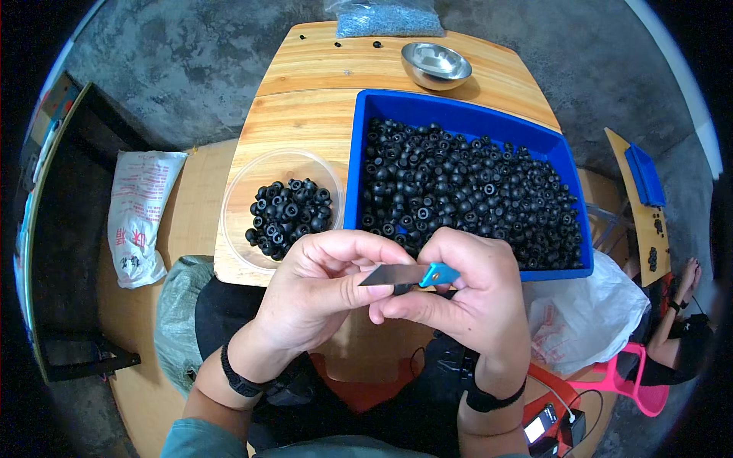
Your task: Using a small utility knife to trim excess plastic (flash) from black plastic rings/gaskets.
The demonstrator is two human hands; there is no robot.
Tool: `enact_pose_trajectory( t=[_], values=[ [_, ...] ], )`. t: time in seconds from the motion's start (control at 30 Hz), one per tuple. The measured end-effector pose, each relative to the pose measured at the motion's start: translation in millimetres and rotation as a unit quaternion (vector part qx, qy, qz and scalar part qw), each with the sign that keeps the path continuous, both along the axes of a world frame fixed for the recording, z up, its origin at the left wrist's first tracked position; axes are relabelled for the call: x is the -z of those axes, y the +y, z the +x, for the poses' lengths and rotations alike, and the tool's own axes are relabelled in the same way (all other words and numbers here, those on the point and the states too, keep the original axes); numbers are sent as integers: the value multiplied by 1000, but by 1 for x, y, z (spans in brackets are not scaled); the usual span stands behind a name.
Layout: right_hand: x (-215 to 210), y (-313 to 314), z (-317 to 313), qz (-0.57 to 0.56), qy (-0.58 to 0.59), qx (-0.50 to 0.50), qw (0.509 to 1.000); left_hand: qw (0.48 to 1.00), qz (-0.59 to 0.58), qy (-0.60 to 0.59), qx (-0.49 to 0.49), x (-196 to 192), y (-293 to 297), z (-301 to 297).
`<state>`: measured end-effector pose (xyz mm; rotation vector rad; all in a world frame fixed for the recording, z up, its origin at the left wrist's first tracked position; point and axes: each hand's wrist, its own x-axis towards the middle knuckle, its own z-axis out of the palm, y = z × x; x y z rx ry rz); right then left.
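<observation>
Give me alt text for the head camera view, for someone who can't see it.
Two hands meet over a wooden board: the right hand holds a blue-handled blade against a small black part pinched in the left hand. Behind them sit a blue tray and a clear bowl of black rubber parts.

A wooden desk (305, 114) stands on a grey concrete floor (191, 53). On its right half sits a blue tray (355, 160) heaped with small black rubber rings (466, 191). Just left of the tray is a clear bowl (244, 183) with a smaller pile of black rings (289, 215). At the far edge stand a steel bowl (436, 64) and, left of it, a clear bag (388, 18) of grey bits; a few loose rings (337, 44) lie near the bag. Left of the desk a white printed sack (139, 217) lies on a low board. A white plastic bag (588, 313) hangs at the near right. Far right, another person (676, 336) sits on a pink stool (637, 382) by a second desk (645, 221).
</observation>
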<state>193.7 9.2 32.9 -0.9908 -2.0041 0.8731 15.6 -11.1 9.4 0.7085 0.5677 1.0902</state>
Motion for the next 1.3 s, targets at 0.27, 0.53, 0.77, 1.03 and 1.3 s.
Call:
enact_pose_trajectory(
  t=[0.27,0.53,0.77,1.03,1.3],
  values=[
    [0,-1,0,18,-18,-14,1000,1000,1,-2,-6,-1,-1,2],
    [-2,-2,1,21,-33,-8,999,1000,6,5,-8,-1,-1,1],
    [-4,-3,-1,34,-76,-4,996,1000,14,5,-12,0,0,1],
    [0,-3,-5,67,-109,2,992,999,-7,11,-29,2,1,1],
    [-2,1,7,-6,-23,-4,1000,998,65,-13,5,6,5,-5]
  ],
)
